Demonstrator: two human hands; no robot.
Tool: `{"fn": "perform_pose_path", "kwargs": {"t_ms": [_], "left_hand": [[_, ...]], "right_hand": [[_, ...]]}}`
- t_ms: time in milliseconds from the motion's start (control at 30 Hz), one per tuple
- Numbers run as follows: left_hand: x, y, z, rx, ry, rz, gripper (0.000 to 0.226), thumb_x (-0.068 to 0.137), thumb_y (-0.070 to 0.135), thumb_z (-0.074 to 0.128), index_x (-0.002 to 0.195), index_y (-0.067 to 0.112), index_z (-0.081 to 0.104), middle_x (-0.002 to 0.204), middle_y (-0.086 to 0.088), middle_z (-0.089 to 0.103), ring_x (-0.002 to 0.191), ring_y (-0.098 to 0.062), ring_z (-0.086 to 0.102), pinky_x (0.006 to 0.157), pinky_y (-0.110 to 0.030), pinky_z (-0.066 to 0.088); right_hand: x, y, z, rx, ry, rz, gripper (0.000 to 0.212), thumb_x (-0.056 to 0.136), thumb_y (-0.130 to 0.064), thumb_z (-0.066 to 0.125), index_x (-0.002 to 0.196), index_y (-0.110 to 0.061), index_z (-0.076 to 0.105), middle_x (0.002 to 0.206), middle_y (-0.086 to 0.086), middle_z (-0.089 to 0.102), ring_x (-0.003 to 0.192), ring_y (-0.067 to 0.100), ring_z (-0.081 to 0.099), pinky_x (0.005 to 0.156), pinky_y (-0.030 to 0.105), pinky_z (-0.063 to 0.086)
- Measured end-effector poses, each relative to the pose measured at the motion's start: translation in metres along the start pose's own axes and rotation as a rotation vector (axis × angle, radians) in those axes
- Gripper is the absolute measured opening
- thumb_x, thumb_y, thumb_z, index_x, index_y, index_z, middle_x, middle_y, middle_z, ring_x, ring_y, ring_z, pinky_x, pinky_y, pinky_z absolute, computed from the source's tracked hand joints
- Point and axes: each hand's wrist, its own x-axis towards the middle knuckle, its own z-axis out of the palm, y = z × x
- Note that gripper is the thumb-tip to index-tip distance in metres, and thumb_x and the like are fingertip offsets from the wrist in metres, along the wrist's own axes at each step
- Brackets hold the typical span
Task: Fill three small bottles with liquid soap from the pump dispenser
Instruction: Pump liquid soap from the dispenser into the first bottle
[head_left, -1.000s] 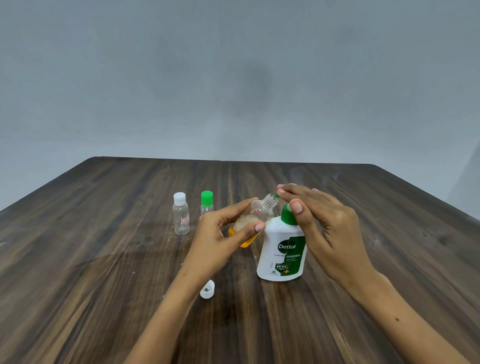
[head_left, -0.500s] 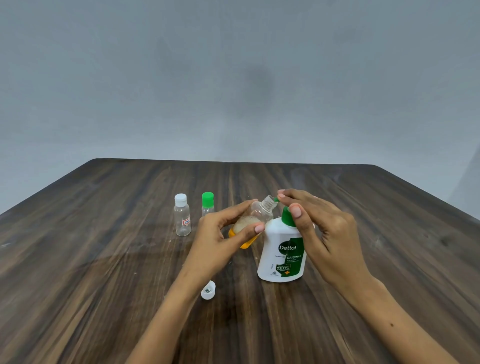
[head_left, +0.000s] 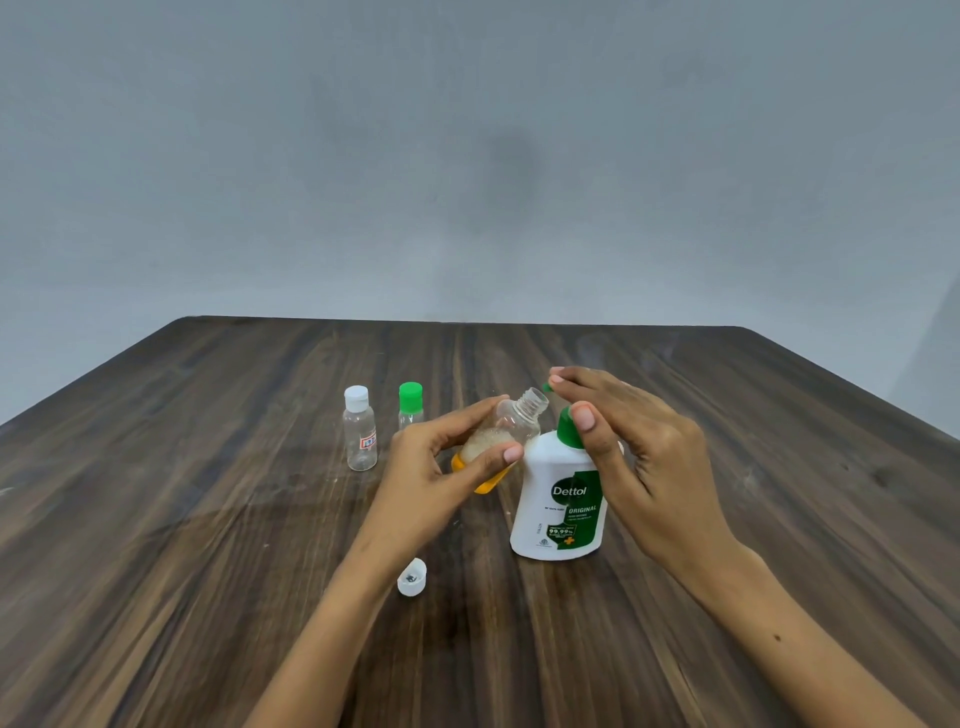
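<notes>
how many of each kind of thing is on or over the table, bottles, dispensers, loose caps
Small bottles: 3, the white-capped bottle, the green-capped bottle, and the open bottle held in the left hand
Pump dispensers: 1, the Dettol dispenser under the right hand
Loose caps: 1, the white cap
Total: 5

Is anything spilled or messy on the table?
No spill shows on the table. One white cap lies loose on its side near the left hand, off the tilted open bottle that hand holds by the Dettol dispenser. It fits filling, so nothing looks wrong.
</notes>
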Motion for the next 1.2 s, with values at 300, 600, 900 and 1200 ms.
{"fn": "perform_pose_path", "kwargs": {"t_ms": [300, 600, 900, 1200], "left_hand": [[-0.0008, 0.0009, -0.0002, -0.013, -0.004, -0.001, 0.050, 0.077, 0.031, 0.072, 0.125, 0.017, 0.065, 0.120, 0.008, 0.070, 0.115, -0.005, 0.063, 0.099, -0.030, 0.051], [-0.0013, 0.0005, -0.0003, -0.013, -0.002, 0.000, 0.050, 0.077, 0.032, 0.073, 0.124, 0.018, 0.066, 0.119, 0.008, 0.070, 0.114, -0.006, 0.063, 0.099, -0.030, 0.051], [-0.0005, 0.0003, -0.0001, -0.008, 0.003, 0.012, 0.051, 0.076, 0.032, 0.073, 0.124, 0.018, 0.066, 0.119, 0.009, 0.070, 0.113, -0.004, 0.063, 0.098, -0.027, 0.051], [-0.0014, -0.0007, -0.0013, -0.004, 0.003, -0.006, 0.052, 0.079, 0.032, 0.077, 0.126, 0.016, 0.065, 0.120, 0.007, 0.070, 0.115, -0.006, 0.063, 0.099, -0.032, 0.052]], "right_hand": [[-0.0031, 0.0025, 0.0038, 0.040, 0.032, 0.015, 0.057, 0.103, -0.049, 0.029, 0.112, -0.012, 0.072, 0.117, -0.002, 0.069, 0.115, 0.011, 0.062, 0.089, 0.045, 0.053], [-0.0042, 0.0025, 0.0047, 0.031, 0.035, 0.014, 0.057, 0.102, -0.051, 0.030, 0.111, -0.013, 0.072, 0.117, -0.004, 0.069, 0.116, 0.010, 0.061, 0.089, 0.042, 0.054], [-0.0049, 0.0025, 0.0055, 0.002, 0.035, 0.002, 0.055, 0.102, -0.050, 0.031, 0.114, -0.014, 0.070, 0.121, -0.007, 0.065, 0.119, 0.009, 0.059, 0.094, 0.040, 0.052], [-0.0019, 0.0005, 0.0036, -0.017, 0.012, -0.004, 0.056, 0.101, -0.051, 0.031, 0.116, -0.013, 0.070, 0.123, -0.005, 0.066, 0.120, 0.011, 0.058, 0.096, 0.043, 0.050]]}}
